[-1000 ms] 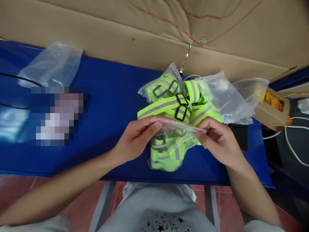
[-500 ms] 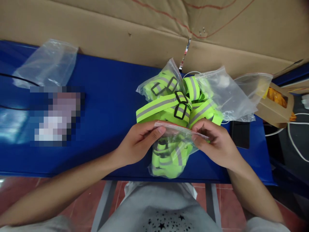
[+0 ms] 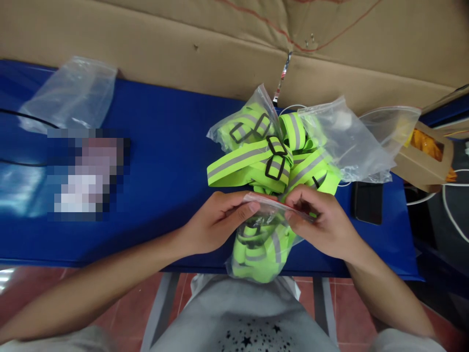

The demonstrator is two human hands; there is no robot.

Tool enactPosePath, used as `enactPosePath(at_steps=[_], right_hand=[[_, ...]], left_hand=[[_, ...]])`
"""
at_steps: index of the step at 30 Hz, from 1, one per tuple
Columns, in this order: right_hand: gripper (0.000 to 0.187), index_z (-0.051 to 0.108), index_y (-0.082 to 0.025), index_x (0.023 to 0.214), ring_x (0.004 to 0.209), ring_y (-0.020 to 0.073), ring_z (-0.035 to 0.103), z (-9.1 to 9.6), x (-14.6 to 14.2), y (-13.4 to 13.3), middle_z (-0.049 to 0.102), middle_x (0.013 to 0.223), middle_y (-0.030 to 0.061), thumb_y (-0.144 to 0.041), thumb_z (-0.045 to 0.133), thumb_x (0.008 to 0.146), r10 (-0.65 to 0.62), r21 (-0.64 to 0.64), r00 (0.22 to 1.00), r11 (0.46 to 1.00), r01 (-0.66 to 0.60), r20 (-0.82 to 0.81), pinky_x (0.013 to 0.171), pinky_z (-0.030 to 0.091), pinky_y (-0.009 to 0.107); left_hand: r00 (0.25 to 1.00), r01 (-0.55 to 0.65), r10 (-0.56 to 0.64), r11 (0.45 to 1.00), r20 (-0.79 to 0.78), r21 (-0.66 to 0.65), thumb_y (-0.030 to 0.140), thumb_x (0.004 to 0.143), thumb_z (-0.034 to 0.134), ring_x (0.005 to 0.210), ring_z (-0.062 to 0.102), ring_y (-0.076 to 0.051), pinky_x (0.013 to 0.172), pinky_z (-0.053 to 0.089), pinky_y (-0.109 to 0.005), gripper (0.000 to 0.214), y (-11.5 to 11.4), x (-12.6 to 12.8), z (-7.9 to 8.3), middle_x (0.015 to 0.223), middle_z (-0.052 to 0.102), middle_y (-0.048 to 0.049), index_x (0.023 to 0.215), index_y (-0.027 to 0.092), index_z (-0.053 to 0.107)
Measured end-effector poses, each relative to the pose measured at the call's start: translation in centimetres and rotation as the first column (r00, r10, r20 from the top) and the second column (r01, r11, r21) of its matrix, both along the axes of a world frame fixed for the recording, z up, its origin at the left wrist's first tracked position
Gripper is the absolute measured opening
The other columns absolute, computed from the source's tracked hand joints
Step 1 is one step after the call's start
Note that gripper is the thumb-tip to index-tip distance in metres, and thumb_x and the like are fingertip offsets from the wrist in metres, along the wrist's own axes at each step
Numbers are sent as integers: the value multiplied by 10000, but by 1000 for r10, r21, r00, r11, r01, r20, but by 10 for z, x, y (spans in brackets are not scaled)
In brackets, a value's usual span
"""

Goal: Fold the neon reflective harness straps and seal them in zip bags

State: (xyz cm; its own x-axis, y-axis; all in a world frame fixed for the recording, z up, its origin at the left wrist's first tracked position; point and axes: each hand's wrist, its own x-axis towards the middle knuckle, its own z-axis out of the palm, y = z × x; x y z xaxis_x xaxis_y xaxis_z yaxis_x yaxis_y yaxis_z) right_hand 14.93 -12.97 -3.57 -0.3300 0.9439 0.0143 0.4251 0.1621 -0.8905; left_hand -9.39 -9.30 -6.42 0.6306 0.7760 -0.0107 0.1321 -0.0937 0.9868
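A clear zip bag [image 3: 262, 244] stuffed with neon-yellow reflective straps hangs between both hands at the near edge of the blue table [image 3: 164, 146]. The left hand [image 3: 216, 222] and right hand [image 3: 322, 222] each pinch its top seal, fingers closed on it. Just beyond the knuckles lies a pile of loose reflective straps [image 3: 264, 164] and more bags.

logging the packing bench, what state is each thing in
held bag, full of straps, top pinched by left hand and right hand
loose straps, unbagged, on table
far-left bag, empty, lying flat
phone, dark, lying flat
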Motion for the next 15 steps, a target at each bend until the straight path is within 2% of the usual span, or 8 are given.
enactPosePath(at_steps=[4,7,10,12,15], right_hand=[[66,598,-209,886,604,90,505,-2,1,-1,579,723,-37,-175,633,931,16,1,1000,1000,-16,3,550,406,225],[47,636,-211,929,603,88,529,-2,1,-2,625,739,-31,-227,665,962,33,32,999,999,-34,29,552,416,228],[94,645,-201,887,580,74,513,0,0,-2,625,716,-33,-229,665,974,37,63,998,997,-40,43,530,397,221],[96,652,-196,889,587,69,524,1,0,-2,635,722,-33,-225,662,981,32,52,999,998,-34,29,529,399,213],[92,669,-192,903,589,69,533,2,2,0,642,718,-35,-235,668,984,23,7,1000,1000,-23,7,523,402,209]], left_hand=[[999,7,-6,1000,32,-13,334,1054,557,910,772,-169,761,591,-214,304,0,2,2,1068,831,-43,1230,230,782],[999,31,-31,999,39,8,330,1058,546,828,764,-148,675,564,-192,309,-1,3,2,1020,835,-35,1244,229,771],[998,42,-42,999,50,-7,331,1060,545,840,764,-144,675,556,-191,302,-3,4,-1,1047,832,-34,1248,232,760],[996,8,-5,1000,86,-30,346,1041,587,850,762,-150,686,561,-199,270,-4,5,-2,1040,828,-43,1204,220,763],[982,-122,128,991,136,-54,379,1011,641,759,728,-141,620,536,-202,220,-4,6,-1,920,813,-43,1037,196,761]])
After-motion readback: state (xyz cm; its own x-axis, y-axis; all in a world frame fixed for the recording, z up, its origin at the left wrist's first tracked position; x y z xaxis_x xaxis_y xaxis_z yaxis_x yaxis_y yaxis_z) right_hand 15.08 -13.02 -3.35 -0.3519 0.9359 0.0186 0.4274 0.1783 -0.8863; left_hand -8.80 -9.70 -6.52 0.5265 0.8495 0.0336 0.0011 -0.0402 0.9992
